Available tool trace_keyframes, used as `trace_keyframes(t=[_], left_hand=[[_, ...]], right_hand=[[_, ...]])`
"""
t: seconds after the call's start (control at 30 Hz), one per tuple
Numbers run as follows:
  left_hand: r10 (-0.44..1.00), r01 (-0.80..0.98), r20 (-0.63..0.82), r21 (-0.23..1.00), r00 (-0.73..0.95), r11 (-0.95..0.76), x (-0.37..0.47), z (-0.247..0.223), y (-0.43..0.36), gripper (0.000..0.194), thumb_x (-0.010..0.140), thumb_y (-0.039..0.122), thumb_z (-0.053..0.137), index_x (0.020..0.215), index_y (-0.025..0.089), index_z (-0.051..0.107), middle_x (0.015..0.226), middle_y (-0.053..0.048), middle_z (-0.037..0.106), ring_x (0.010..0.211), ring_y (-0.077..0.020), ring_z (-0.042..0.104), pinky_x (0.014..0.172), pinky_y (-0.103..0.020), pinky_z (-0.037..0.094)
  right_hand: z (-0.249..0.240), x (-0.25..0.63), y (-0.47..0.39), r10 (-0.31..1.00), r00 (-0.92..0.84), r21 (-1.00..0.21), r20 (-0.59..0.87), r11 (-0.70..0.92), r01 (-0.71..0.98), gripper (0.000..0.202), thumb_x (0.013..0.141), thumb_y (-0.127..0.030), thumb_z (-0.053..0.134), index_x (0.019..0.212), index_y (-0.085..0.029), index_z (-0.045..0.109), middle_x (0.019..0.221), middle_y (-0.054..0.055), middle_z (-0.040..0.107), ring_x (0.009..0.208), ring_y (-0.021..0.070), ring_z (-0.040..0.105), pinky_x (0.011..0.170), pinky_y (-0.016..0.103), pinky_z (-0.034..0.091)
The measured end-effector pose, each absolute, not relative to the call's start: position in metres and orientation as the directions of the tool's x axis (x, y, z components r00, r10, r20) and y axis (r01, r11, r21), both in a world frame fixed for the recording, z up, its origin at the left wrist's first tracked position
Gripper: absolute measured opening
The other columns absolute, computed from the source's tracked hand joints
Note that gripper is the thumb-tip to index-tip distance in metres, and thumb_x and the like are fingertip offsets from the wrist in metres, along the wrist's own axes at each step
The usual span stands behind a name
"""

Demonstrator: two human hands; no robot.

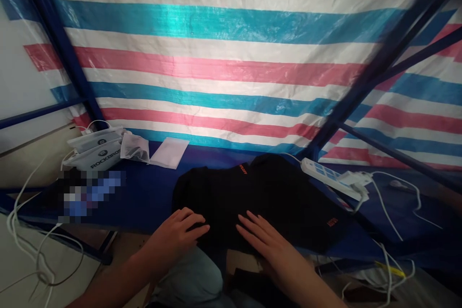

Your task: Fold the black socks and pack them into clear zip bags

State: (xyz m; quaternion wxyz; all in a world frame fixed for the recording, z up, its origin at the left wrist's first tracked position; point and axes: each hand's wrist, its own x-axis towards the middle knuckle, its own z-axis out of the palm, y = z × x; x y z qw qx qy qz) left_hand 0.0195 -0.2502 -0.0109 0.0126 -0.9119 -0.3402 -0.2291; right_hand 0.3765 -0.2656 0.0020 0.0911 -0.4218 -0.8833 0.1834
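A black garment [220,197] lies spread on the blue shelf surface, with small orange lettering at its far edge and near its right end; whether it is a shirt or trousers I cannot tell. My left hand [182,231] rests at its near left edge, fingers slightly bent and apart, holding nothing that I can see. On the near middle of the cloth lies my right hand [265,238], palm down with its fingers stretched out.
A white power strip [330,178] with plugs and cables lies to the right. Left are a grey ROCKBROS bag [96,151], a clear plastic pouch [135,148], a white packet [169,152] and loose white cables [39,262]. Blue metal posts [59,48] frame a striped plastic sheet [216,67] behind.
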Motion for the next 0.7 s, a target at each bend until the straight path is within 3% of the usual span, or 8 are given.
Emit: trace_keyframes(t=[0.1, 0.23, 0.37, 0.47, 0.6, 0.7], left_hand=[[0.636, 0.615, 0.397, 0.198, 0.661, -0.763, 0.015, -0.003, -0.259, 0.050, 0.098, 0.002, 0.056, 0.137, 0.030, 0.068, 0.122, -0.004, 0.077, 0.104, -0.0215, 0.071, 0.090, -0.038, 0.062], [0.719, 0.634, 0.295, 0.340, 0.630, -0.695, -0.001, 0.033, -0.252, 0.036, 0.102, 0.017, 0.059, 0.132, 0.034, 0.072, 0.116, 0.001, 0.081, 0.103, -0.0198, 0.075, 0.089, -0.031, 0.061], [0.825, 0.708, 0.255, 0.424, 0.505, -0.565, -0.011, 0.072, -0.208, 0.032, 0.109, 0.044, 0.052, 0.132, 0.035, 0.073, 0.126, 0.001, 0.079, 0.111, -0.0222, 0.075, 0.094, -0.031, 0.059], [0.887, 0.788, 0.236, 0.408, 0.397, -0.461, -0.010, 0.080, -0.160, 0.037, 0.107, 0.049, 0.050, 0.122, 0.030, 0.078, 0.119, -0.004, 0.080, 0.106, -0.0264, 0.075, 0.087, -0.033, 0.059], [0.939, 0.868, 0.130, 0.356, 0.319, -0.345, -0.003, 0.057, -0.110, 0.028, 0.103, 0.044, 0.056, 0.106, 0.027, 0.078, 0.109, -0.006, 0.080, 0.102, -0.0268, 0.075, 0.083, -0.032, 0.056], [0.958, 0.876, 0.110, 0.387, 0.266, -0.288, -0.002, 0.033, -0.099, 0.021, 0.101, 0.036, 0.061, 0.116, 0.027, 0.072, 0.118, -0.006, 0.079, 0.112, -0.0263, 0.074, 0.090, -0.032, 0.056]], right_hand=[[0.003, 0.396, -0.274, 0.792, -0.610, -0.430, 0.042, 0.565, 0.704, 0.081, 0.093, -0.008, 0.057, 0.161, -0.048, 0.046, 0.167, -0.002, 0.050, 0.155, 0.0319, 0.047, 0.128, 0.059, 0.042], [0.038, 0.421, -0.256, 0.844, -0.529, -0.522, 0.090, 0.492, 0.697, 0.039, 0.105, -0.032, 0.056, 0.141, -0.042, 0.071, 0.140, 0.005, 0.074, 0.125, 0.0317, 0.073, 0.106, 0.047, 0.061], [0.073, 0.416, -0.192, 0.895, -0.384, -0.605, 0.225, 0.438, 0.665, 0.033, 0.103, -0.046, 0.064, 0.132, -0.033, 0.075, 0.132, 0.007, 0.076, 0.121, 0.0322, 0.072, 0.106, 0.043, 0.058], [0.077, 0.394, -0.131, 0.896, -0.367, -0.645, 0.249, 0.437, 0.627, 0.031, 0.103, -0.046, 0.062, 0.124, -0.027, 0.075, 0.125, 0.007, 0.078, 0.115, 0.0297, 0.073, 0.102, 0.040, 0.058], [0.052, 0.366, -0.076, 0.931, -0.320, -0.517, 0.177, 0.364, 0.775, 0.027, 0.099, -0.033, 0.067, 0.124, -0.022, 0.072, 0.105, 0.007, 0.078, 0.094, 0.0254, 0.074, 0.088, 0.036, 0.059], [0.033, 0.349, -0.067, 0.923, -0.309, -0.288, 0.228, 0.367, 0.884, 0.032, 0.098, -0.023, 0.069, 0.130, -0.022, 0.069, 0.119, 0.010, 0.075, 0.103, 0.0267, 0.071, 0.085, 0.034, 0.057]])
